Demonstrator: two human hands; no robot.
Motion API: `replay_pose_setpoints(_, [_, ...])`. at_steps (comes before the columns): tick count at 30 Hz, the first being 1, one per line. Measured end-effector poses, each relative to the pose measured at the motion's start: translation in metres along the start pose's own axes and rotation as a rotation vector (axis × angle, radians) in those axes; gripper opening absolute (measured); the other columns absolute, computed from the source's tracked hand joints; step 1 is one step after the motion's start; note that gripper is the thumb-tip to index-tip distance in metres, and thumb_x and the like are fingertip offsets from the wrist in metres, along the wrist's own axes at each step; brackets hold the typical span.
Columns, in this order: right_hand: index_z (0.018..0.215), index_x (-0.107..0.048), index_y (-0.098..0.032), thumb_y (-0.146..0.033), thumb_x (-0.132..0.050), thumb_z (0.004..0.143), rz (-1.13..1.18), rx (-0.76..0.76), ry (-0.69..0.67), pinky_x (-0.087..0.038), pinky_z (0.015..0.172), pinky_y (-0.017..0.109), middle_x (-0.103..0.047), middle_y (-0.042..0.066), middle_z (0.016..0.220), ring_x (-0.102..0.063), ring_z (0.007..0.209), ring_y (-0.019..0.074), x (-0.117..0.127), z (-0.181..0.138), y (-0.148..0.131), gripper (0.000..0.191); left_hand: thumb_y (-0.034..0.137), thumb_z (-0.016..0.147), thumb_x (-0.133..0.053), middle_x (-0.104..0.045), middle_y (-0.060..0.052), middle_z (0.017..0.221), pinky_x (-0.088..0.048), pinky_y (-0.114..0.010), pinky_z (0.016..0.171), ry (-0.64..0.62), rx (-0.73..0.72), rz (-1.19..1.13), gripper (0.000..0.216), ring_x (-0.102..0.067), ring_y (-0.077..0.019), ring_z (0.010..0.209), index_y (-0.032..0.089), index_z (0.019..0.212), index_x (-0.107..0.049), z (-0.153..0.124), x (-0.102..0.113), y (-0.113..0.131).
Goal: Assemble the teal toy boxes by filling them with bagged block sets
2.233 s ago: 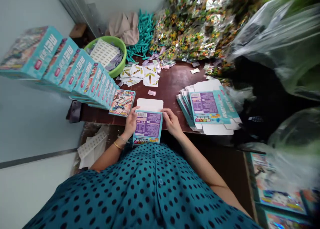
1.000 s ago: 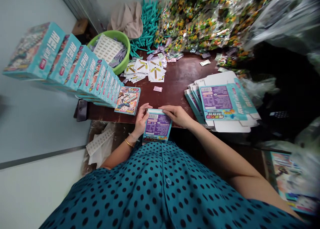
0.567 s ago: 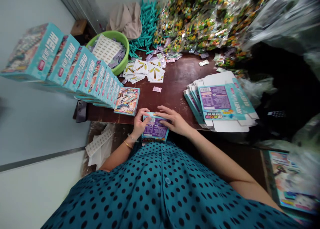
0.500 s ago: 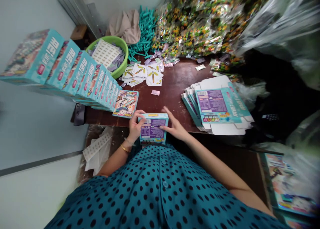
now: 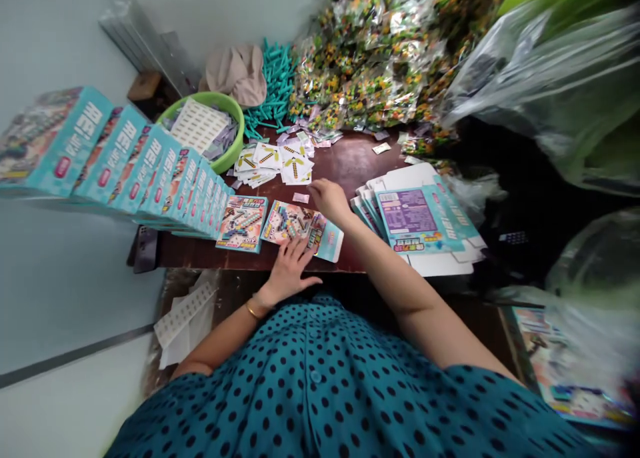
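Note:
A small teal toy box (image 5: 283,219) lies picture side up at the table's front edge, its teal end (image 5: 331,242) with a white edge pointing right. My left hand (image 5: 289,268) rests on this box with its fingers spread and thumb held out. Over the table beyond the box, my right hand (image 5: 329,199) has its fingers curled together, tips down; whatever they may hold is hidden. Close to those fingertips are a pink sachet (image 5: 301,197) and a pile of white cards with pickaxe pictures (image 5: 296,168). Another picture box (image 5: 242,223) lies just left.
A leaning row of teal boxes (image 5: 120,155) fills the left side. Behind are a green basin (image 5: 233,155), turquoise sticks (image 5: 275,78) and bags of coloured pieces (image 5: 370,65). Flattened cartons (image 5: 420,211) lie at right; a phone (image 5: 146,248) sits at the left edge.
The box has gone from between both hands, purple side showing, to lying picture side up on the table. My right hand has let go and moved farther back over the table.

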State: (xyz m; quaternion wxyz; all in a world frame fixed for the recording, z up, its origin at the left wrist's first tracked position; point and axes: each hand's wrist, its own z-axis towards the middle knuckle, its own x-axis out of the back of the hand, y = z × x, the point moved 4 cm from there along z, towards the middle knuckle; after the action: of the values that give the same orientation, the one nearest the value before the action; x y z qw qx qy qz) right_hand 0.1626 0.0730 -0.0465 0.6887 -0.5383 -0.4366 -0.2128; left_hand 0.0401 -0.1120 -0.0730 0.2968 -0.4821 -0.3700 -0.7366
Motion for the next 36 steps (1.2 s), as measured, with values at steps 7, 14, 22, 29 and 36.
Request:
replay_pose_setpoints(7, [0.098,-0.078,-0.015,-0.022,-0.067,0.090,0.044,-0.124,-0.029,-0.047,0.087,0.031,-0.076,0.012,0.104,-0.065,0.100,0.0241,-0.038,0.048,0.032,0.015,0.059,0.086,-0.069,-0.050,-0.029,0.151,-0.026,-0.065,0.123,-0.058,0.066,0.139,0.083,-0.037,-0.0457,0.150,0.007,0.148,-0.052,0.017,-0.052,0.027])
replay_pose_setpoints(14, [0.100,-0.072,-0.016,-0.031,-0.060,0.096,0.318,-0.174,0.326,-0.051,0.079,0.029,-0.075,0.005,0.095,-0.068,0.085,0.0171,0.040,-0.019,0.085,0.020,0.024,0.086,-0.070,-0.068,-0.020,0.129,-0.044,-0.055,0.109,-0.008,0.017,-0.063,0.043,-0.059,-0.0388,0.131,0.016,0.128,-0.069,0.055,-0.048,0.028])
replay_pose_setpoints(22, [0.116,-0.073,-0.032,-0.036,-0.054,0.104,0.206,0.240,0.566,-0.055,0.097,0.047,-0.071,0.005,0.116,-0.066,0.111,0.0246,0.117,-0.123,0.009,0.023,0.038,0.107,-0.043,-0.073,-0.009,0.116,-0.049,-0.036,0.098,0.368,0.251,-0.511,0.035,-0.067,-0.0239,0.110,0.020,0.119,-0.071,0.092,0.090,-0.008])
replay_pose_setpoints(29, [0.126,-0.072,-0.029,-0.029,-0.043,0.107,0.294,0.382,0.399,-0.049,0.105,0.045,-0.074,0.004,0.120,-0.064,0.114,0.0229,0.076,-0.039,-0.017,0.035,0.050,0.102,-0.053,-0.076,-0.008,0.109,-0.051,-0.035,0.101,0.461,0.496,-0.670,0.040,-0.069,-0.0237,0.105,0.019,0.110,-0.076,0.048,0.120,-0.029])
replay_pose_setpoints(36, [0.148,-0.050,-0.003,-0.030,-0.061,0.096,-0.115,0.017,-0.041,-0.038,0.114,0.054,-0.050,0.026,0.153,-0.045,0.141,0.0393,-0.021,0.102,0.000,0.060,0.057,0.088,-0.071,-0.080,-0.008,0.101,-0.059,-0.039,0.092,0.445,0.877,-0.939,0.044,-0.074,-0.0303,0.101,0.018,0.106,-0.080,-0.023,0.111,-0.041])
